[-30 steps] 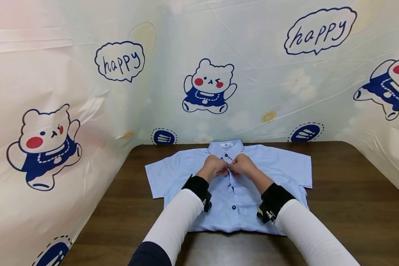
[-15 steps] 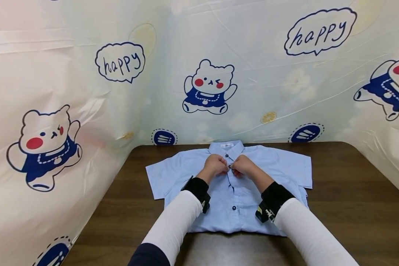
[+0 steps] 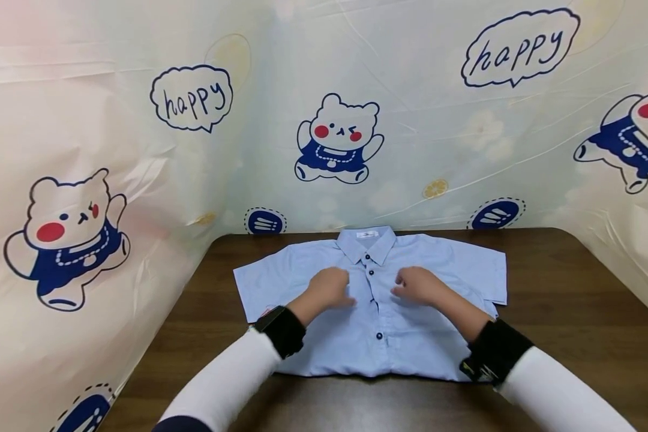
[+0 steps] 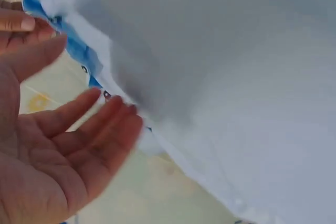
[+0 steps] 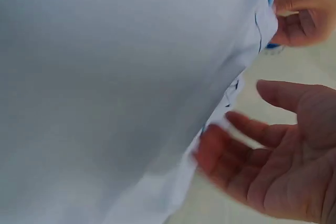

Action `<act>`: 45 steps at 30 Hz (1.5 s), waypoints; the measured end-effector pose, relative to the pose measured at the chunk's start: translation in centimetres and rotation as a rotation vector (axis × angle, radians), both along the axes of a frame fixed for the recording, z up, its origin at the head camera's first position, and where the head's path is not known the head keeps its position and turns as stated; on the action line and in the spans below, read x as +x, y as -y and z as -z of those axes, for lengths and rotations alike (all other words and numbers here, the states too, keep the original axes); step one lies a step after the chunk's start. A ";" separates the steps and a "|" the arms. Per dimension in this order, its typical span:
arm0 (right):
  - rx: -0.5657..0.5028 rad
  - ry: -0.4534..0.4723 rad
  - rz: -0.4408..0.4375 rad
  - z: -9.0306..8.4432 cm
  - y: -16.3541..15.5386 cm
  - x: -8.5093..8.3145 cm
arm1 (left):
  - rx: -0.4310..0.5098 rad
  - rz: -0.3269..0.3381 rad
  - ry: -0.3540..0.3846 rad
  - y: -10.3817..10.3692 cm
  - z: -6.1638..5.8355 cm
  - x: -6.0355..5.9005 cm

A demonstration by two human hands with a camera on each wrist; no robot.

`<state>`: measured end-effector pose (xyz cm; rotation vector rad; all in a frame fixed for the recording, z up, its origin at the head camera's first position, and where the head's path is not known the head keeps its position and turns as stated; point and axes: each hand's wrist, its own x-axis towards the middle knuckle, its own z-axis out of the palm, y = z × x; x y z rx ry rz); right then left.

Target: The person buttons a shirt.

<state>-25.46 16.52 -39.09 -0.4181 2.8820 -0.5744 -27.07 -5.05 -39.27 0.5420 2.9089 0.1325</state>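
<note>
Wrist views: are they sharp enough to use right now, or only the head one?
Head view: sharp, evenly lit, shirt and both hands clear. Left wrist view: left hand soft, fingertips smeared, cloth a featureless blur. Right wrist view: right hand blurred too, shirt out of focus.

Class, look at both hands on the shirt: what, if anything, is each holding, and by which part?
Nothing is held. The left hand and right hand lie open over the shirt, either side of its button placket, gripping no part.

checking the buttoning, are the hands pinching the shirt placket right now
No: in the head view the left hand and right hand lie on the shirt either side of the placket, holding nothing.
</note>
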 end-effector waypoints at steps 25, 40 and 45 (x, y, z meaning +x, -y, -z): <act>0.238 0.095 0.023 2.7 -3.1 4.1 | -0.110 0.073 0.177 5.9 1.7 3.7; 0.246 0.114 0.028 2.8 -3.4 1.5 | -0.082 0.027 0.242 5.3 1.3 1.1; 0.221 0.087 -0.024 0.8 -2.8 1.1 | -0.083 0.046 0.223 4.1 0.3 0.4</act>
